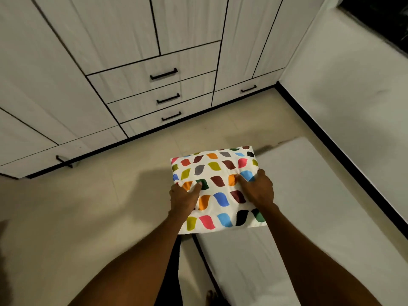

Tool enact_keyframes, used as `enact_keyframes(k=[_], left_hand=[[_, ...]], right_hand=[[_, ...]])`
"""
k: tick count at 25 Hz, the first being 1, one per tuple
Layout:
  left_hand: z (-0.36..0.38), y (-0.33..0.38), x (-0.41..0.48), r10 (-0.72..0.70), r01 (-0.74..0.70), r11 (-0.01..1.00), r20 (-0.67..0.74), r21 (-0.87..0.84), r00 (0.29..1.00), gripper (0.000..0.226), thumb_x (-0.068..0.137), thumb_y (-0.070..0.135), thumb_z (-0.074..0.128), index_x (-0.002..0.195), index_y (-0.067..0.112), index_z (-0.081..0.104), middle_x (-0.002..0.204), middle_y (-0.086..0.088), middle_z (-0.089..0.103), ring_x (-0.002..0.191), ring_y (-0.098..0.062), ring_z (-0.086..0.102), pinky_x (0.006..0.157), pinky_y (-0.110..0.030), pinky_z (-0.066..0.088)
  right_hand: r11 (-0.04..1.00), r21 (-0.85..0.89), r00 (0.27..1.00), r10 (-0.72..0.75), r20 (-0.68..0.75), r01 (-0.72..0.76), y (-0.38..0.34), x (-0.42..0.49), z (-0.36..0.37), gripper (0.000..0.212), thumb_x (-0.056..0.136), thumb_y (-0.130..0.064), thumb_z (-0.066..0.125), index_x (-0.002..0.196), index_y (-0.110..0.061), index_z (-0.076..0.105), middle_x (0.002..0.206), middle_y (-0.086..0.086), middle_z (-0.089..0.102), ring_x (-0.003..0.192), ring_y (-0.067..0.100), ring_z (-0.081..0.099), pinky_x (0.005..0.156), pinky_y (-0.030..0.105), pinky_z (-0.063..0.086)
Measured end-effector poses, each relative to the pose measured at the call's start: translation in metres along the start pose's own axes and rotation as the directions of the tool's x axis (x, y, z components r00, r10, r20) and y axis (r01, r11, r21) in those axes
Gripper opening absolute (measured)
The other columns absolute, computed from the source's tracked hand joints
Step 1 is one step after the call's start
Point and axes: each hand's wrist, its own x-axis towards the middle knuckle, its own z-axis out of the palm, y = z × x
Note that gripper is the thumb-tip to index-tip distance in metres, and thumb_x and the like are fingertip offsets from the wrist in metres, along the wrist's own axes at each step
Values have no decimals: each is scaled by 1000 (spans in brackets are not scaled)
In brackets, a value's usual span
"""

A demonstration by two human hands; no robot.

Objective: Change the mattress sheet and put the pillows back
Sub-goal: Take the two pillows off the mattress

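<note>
A folded white sheet printed with many-coloured leaf shapes is held out in front of me, above the floor and the near-left edge of the mattress. My left hand grips its left side, thumb pressed on top. My right hand grips its right side, fingers bunching the cloth. The bare white mattress lies on the floor at the right, along the wall. No pillows are in view.
A white wardrobe with black-handled drawers fills the back. Beige floor tiles spread to the left. A white wall with black skirting runs along the mattress's right side. My foot shows at the bottom.
</note>
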Motion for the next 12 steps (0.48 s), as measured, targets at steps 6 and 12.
enact_keyframes(k=[6, 12], left_hand=[[24, 29, 179, -133, 130, 990, 45, 56, 990, 81, 88, 54, 76, 145, 8, 42, 138, -16, 57, 124, -34, 61, 95, -41, 53], [101, -10, 350, -168, 165, 981, 28, 99, 985, 87, 88, 53, 76, 150, 8, 35, 144, -13, 52, 130, -33, 57, 98, -39, 52]], right_hand=[[993, -101, 994, 70, 86, -62, -79, 162, 75, 91, 80, -75, 71, 147, -19, 46, 140, 9, 61, 126, 34, 61, 106, 51, 51], [979, -198, 976, 92, 200, -51, -80, 345, 195, 94, 76, -78, 70, 146, -19, 45, 136, 8, 62, 124, 35, 62, 105, 55, 52]])
